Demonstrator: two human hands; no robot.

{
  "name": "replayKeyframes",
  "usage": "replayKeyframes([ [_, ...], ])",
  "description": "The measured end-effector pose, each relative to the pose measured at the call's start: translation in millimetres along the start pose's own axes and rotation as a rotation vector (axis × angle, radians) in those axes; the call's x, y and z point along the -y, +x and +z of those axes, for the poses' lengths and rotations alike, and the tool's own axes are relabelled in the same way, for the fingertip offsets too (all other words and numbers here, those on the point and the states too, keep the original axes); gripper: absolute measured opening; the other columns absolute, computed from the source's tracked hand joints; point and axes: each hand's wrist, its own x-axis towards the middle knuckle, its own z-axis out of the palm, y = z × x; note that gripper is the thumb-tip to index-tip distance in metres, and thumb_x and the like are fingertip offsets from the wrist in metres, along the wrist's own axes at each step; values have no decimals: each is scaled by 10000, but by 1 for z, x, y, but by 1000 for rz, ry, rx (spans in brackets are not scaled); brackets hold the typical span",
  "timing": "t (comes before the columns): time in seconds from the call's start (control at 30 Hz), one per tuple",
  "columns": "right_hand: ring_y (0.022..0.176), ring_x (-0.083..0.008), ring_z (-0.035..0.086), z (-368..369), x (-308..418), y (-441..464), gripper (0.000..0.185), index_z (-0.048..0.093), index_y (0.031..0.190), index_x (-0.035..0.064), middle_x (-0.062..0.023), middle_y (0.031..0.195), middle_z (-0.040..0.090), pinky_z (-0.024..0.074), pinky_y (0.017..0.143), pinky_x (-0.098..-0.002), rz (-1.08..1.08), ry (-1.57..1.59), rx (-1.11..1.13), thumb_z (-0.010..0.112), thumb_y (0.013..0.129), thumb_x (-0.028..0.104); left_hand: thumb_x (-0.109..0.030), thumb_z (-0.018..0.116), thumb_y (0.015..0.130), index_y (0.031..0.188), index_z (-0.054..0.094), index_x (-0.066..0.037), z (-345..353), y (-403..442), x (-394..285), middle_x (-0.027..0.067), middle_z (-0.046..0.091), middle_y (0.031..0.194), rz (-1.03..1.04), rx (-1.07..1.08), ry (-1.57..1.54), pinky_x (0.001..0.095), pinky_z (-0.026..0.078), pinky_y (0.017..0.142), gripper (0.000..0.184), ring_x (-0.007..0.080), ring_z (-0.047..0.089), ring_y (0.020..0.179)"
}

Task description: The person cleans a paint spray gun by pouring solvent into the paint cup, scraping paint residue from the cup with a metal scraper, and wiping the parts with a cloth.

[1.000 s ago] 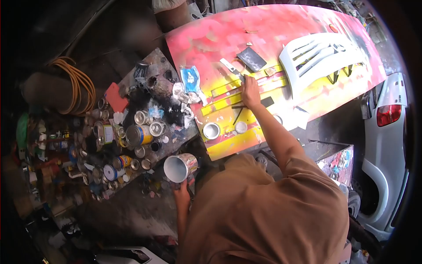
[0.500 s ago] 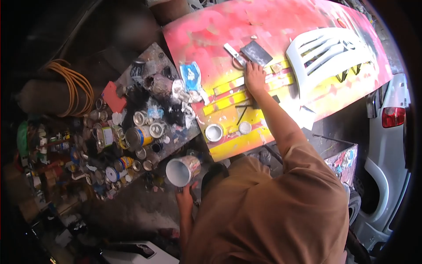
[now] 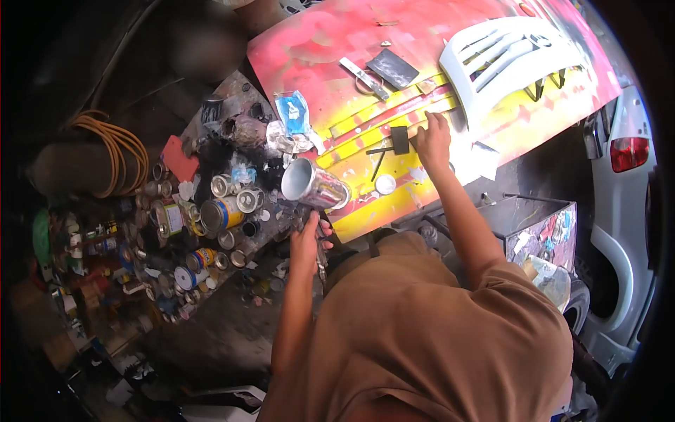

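My left hand point(image 3: 306, 243) is wrapped round a dark metal tool point(image 3: 321, 259), with an open metal can point(image 3: 328, 190) at its upper end. The can is tilted and pale inside; its join to the tool is hidden. My right hand point(image 3: 434, 142) hovers or rests over the yellow-and-red painted panel point(image 3: 337, 63), fingers apart, just right of a small black block point(image 3: 399, 140). Whether it touches the block is unclear. Near it lie a thin black stick point(image 3: 377, 169) and a small white-topped tub point(image 3: 385, 184). A metal scraper-like strip point(image 3: 364, 78) and a dark rectangular sheet point(image 3: 393, 68) lie higher up.
A white grille point(image 3: 517, 63) sits on the panel's right side. A blue-and-white packet point(image 3: 293, 114) is at its left edge. The cluttered bench point(image 3: 232, 95) holds tins point(image 3: 222, 214) and rags. An orange coil point(image 3: 116, 155), an open bin point(image 3: 541, 211) and a light-coloured car point(image 3: 612, 232) stand around.
My left hand has raised the can up and right to the panel's edge. My right hand has left the metal strip and moved down to the right, beside the black block.
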Motion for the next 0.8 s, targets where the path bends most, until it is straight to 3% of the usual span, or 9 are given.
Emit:
replayKeyframes([
  [0.13,1193,-373,519,-33,-27,-43,428,555,1279,33,-183,1300,532,419,997,-475,127,4,0,630,864,102,-306,608,986,999,595,-111,9,9,-8,-3,589,763,-37,37,-31,251,392,461,196,100,568,641],
  [0.4,1181,-398,517,-62,-38,-80,472,533,1284,8,-205,1276,539,427,992,-486,132,-39,25,639,828,65,-298,629,970,981,620,-111,13,11,-4,-3,597,775,3,45,82,251,386,457,187,92,557,634],
  [0.5,1187,-373,509,-53,-23,-94,524,520,1302,22,-190,1275,542,435,969,-477,2,52,199,673,812,123,-276,635,963,989,616,-105,14,9,2,-7,585,756,33,10,161,250,385,448,174,86,550,632],
  [0.7,1177,-300,516,-39,46,-108,633,514,1332,43,-142,1252,556,431,930,-455,-304,-206,573,700,775,281,-225,646,951,1013,582,-91,16,3,13,-25,550,717,152,-12,224,229,371,416,161,66,521,596],
  [0.8,1133,-285,548,-23,63,-104,487,552,1271,50,-123,1203,578,431,918,-473,-319,-349,680,611,825,234,-204,647,949,1006,570,-83,12,10,27,-26,542,708,209,-29,215,225,364,404,154,53,511,585],
])
